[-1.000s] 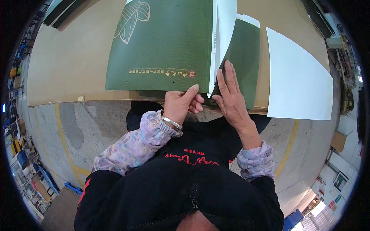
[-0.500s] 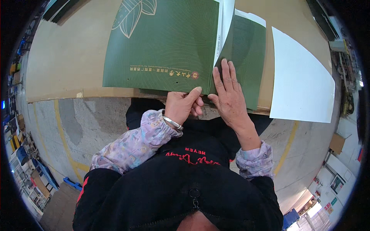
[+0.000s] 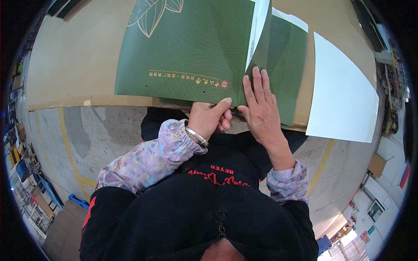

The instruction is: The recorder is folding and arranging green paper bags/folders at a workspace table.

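A large green printed folder [image 3: 187,52] with gold lettering and a leaf outline lies on the tan cardboard-topped table [image 3: 72,61]. My left hand [image 3: 210,116] pinches its near edge, thumb on top and fingers curled beneath. Flat along the right side of the folder, my right hand [image 3: 263,106] has its fingers stretched out over a narrow green flap [image 3: 262,52], which stands partly raised with its white inner side showing at the far end. Another green sheet or folder [image 3: 285,71] lies under and to the right of that flap.
A white sheet [image 3: 342,87] lies to the right and overhangs the table's near edge. Dark stacked sheets sit at the far left [image 3: 65,8] and far right [image 3: 368,26] corners. A cardboard box [image 3: 376,165] is off to the right, beyond the table.
The view has shifted slightly, so the folder and white sheet appear a little displaced. Both hands keep nearly the same places on the folder.
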Tool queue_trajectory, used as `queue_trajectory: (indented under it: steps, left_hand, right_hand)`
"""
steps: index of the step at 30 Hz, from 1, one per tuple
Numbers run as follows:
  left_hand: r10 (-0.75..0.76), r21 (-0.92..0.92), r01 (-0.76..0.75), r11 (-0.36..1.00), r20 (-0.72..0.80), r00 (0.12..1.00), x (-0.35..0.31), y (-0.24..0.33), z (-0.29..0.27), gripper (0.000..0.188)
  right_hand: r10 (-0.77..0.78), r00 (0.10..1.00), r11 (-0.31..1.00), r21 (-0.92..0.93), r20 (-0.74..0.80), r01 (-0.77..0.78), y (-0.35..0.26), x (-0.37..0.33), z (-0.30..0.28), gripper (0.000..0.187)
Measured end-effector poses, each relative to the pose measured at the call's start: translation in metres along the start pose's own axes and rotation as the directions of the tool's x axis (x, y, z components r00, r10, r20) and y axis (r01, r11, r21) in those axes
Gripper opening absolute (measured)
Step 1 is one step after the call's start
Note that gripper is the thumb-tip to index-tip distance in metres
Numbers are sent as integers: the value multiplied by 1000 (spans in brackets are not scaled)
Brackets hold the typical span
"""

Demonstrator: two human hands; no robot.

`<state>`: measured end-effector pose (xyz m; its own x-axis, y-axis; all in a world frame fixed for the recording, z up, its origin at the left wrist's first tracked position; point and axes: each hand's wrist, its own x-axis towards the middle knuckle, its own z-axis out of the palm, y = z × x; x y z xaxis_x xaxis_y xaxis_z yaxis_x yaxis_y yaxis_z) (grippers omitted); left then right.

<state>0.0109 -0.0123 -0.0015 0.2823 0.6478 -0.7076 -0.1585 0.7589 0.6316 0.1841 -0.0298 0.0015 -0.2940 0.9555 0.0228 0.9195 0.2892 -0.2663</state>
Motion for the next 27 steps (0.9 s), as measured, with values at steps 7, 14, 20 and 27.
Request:
queue_trajectory:
  steps: [7,14,20,27]
  left_hand:
    - [-10,-20,10,1000,2,1000,0,0,-3,21]
    - [-13,-23,12,1000,-26,1000,0,2,-1,23]
    - [-16,28,17,999,-30,999,-5,1,-7,30]
    - [-25,32,26,999,-24,999,-1,1,-4,26]
  right_hand:
    - [8,999,1000,-22,33,-7,-2,2,1,77]
    - [26,997,999,-33,71,-23,-2,4,-1,76]
    - [-6,988,994,109,153,-11,-3,11,-7,75]
    - [-80,985,990,130,152,61,24,22,-4,77]
